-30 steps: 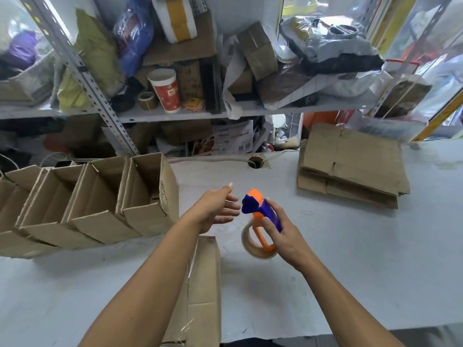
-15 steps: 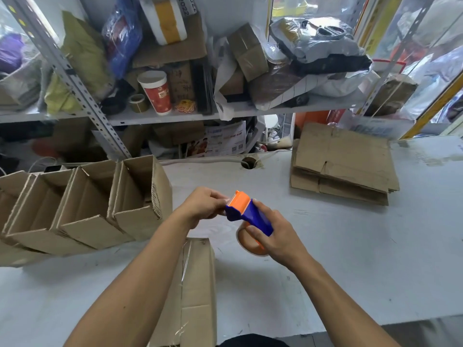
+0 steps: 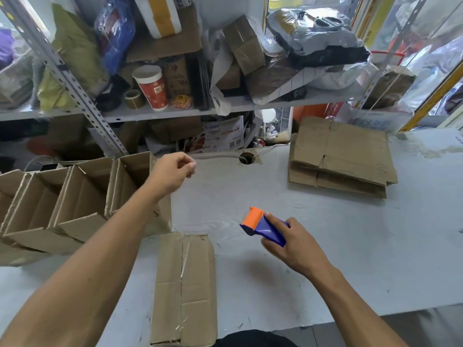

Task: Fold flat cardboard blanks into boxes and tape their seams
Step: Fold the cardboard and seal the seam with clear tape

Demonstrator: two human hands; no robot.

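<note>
While the right hand (image 3: 295, 249) keeps its grip on the tape dispenser (image 3: 265, 226), left hand (image 3: 172, 175) raised, fingertips pinched.

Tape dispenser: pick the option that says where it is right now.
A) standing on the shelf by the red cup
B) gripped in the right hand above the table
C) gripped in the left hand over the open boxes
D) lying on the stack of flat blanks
B: the right hand wraps around the blue and orange tape dispenser above the white table, right of the taped box.
</note>
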